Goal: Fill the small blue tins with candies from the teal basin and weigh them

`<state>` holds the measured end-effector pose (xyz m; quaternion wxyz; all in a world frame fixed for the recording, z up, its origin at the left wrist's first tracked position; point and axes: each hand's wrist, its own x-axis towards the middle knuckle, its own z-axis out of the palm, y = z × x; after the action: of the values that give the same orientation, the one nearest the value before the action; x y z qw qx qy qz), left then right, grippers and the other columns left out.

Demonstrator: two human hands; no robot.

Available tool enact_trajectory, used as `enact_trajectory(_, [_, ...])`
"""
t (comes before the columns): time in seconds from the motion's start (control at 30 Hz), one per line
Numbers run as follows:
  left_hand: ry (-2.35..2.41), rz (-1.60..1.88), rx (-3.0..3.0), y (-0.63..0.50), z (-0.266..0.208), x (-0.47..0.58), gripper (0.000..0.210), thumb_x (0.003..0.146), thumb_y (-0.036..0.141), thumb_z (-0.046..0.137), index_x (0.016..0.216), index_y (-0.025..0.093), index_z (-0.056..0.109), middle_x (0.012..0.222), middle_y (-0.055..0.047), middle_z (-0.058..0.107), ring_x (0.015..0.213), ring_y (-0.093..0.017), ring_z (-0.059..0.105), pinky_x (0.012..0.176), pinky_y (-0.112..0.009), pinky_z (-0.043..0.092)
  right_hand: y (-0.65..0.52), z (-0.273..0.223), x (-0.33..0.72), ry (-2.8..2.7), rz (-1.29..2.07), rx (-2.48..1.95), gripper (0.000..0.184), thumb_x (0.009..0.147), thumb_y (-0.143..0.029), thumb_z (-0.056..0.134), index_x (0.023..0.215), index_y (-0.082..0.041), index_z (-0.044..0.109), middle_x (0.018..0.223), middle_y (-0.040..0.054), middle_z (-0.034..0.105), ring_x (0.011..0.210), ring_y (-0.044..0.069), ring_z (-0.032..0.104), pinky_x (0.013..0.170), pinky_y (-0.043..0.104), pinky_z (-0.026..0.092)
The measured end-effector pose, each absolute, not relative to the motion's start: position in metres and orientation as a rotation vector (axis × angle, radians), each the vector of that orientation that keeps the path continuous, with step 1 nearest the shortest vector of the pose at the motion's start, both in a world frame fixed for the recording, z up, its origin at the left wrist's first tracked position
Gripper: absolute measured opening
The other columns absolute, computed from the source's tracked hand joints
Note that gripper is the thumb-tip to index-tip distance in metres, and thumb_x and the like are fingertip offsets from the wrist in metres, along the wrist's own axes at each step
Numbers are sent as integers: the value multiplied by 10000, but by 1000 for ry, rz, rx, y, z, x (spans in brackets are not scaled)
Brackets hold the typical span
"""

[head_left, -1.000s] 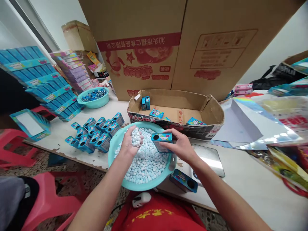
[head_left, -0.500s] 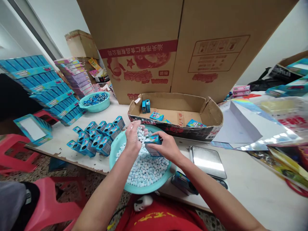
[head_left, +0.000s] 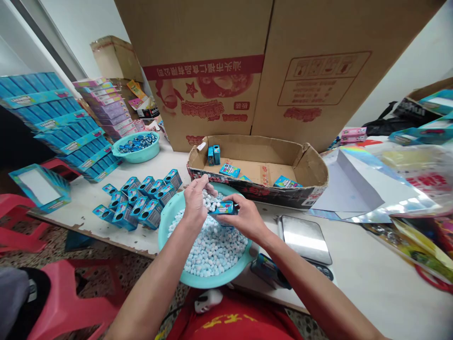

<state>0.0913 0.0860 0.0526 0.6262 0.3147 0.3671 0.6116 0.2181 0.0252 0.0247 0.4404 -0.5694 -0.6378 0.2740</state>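
Over a turquoise basin (head_left: 166, 222) full of pale blue and white candies (head_left: 212, 252), my right hand (head_left: 247, 218) grips a small blue candy box (head_left: 225, 208) between thumb and fingers. The box lies tilted, its left end turned toward my left hand (head_left: 196, 198). That hand is cupped, its fingers curled round a heap of candies at the end of the box. Whether candies pass into the box I cannot make out. Several similar blue boxes (head_left: 139, 203) with round holes on top stand on the table left of the basin.
Behind the basin lies a low cardboard tray (head_left: 262, 189) with a few blue boxes. A scale (head_left: 306, 240) sits to the right. Stacked blue display cartons (head_left: 67, 127) and a small turquoise basin (head_left: 141, 153) of shiny blue pieces stand at left. A tall carton (head_left: 212, 38) closes off the back.
The blue box in my right hand has tipped, so more of its printed face shows. My left hand stays cupped beside it. The whole view has shifted slightly.
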Motion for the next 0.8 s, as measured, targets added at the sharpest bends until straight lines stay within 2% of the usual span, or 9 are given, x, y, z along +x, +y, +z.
enact_trajectory(0.23, [863,1369,757,84,55,89,333,639,402,746,720,156,536,590,32,544,494,-85,525,537,-234,475,28,25,217,-1571,700,-1395,339,631,-350,785,916,-216,659,849,-2,677,761,187,604,693,289,445])
enact_trajectory(0.47, [884,1377,851,78,58,92,321,707,447,669,746,144,571,541,3,571,470,-114,551,513,-226,449,30,22,216,-1504,736,-1376,339,628,-314,781,923,-209,650,882,7,679,792,190,614,727,299,466])
enact_trajectory(0.67, [787,1396,860,77,64,84,278,707,418,658,770,161,572,603,9,585,548,-129,586,651,-296,515,28,19,221,-1445,839,-1345,354,606,-291,793,918,-203,651,841,-1,678,771,188,613,731,307,472])
enact_trajectory(0.73, [874,1448,964,87,55,72,284,728,448,624,789,177,568,656,3,595,596,-139,595,671,-306,512,23,21,230,-1383,886,-1331,387,595,-300,806,936,-202,649,825,-2,670,756,185,610,705,299,477])
enact_trajectory(0.8, [1099,1351,1283,100,36,59,296,767,480,561,803,186,573,736,-26,620,693,-165,606,718,-312,497,18,25,241,-1302,888,-1315,425,600,-329,813,969,-203,643,839,3,666,763,185,609,703,299,485])
